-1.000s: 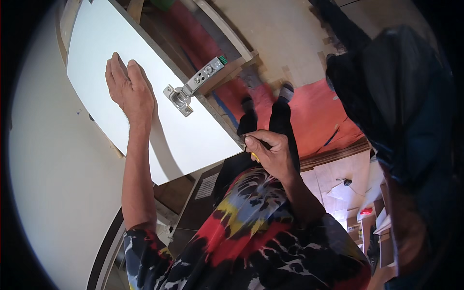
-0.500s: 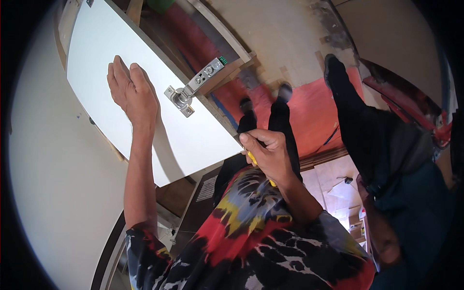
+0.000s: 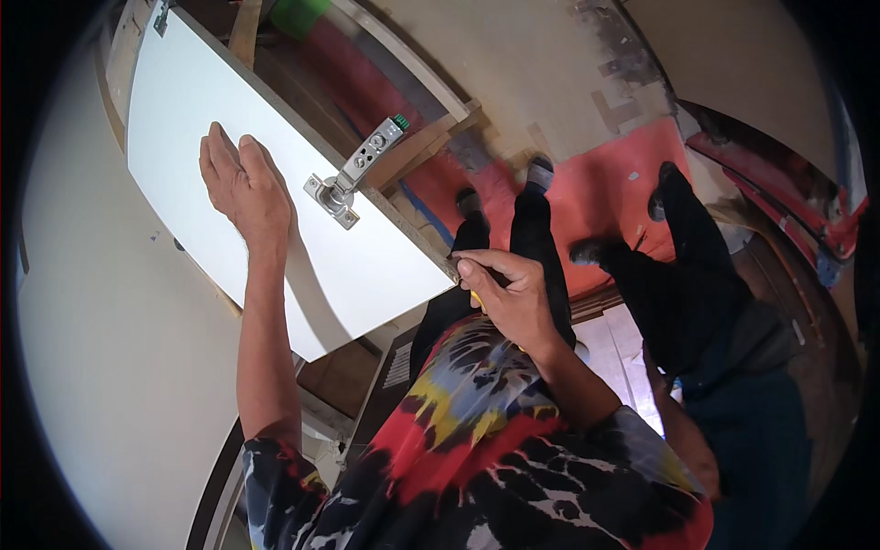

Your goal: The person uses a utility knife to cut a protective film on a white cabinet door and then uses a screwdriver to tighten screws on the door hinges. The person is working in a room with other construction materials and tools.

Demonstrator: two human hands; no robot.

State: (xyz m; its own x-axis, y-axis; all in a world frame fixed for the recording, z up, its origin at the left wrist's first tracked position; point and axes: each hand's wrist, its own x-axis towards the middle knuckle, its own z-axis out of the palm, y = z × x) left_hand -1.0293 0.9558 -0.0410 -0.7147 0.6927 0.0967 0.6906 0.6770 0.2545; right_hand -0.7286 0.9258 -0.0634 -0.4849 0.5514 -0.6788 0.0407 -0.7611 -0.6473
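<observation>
A white cabinet door point(image 3: 367, 284) lies slantwise in front of me. My left hand point(image 3: 247, 194) rests flat on its face, fingers stretched out and holding nothing. Beside that hand, a metal concealed hinge point(image 3: 335, 194) is fitted near the door's right edge, its arm sticking out past the edge with a green end. Another hinge point(image 3: 161, 18) shows at the far end. At the near right corner, my right hand point(image 3: 515, 295) is closed around a yellow-handled tool point(image 3: 476, 300). The fingers hide most of the tool, and its tip cannot be made out.
To my right stands another person point(image 3: 724, 312) in dark clothes, feet on the red floor covering point(image 3: 632, 197). A wooden frame point(image 3: 431, 137) lies beyond the door. A large pale panel point(image 3: 101, 302) fills the left side. Red metal parts point(image 3: 779, 183) lie at the far right.
The door and hinge appear slightly lower and further left in view. My right hand stays at the corner. The other person's feet have shifted, one now nearer to mine.
</observation>
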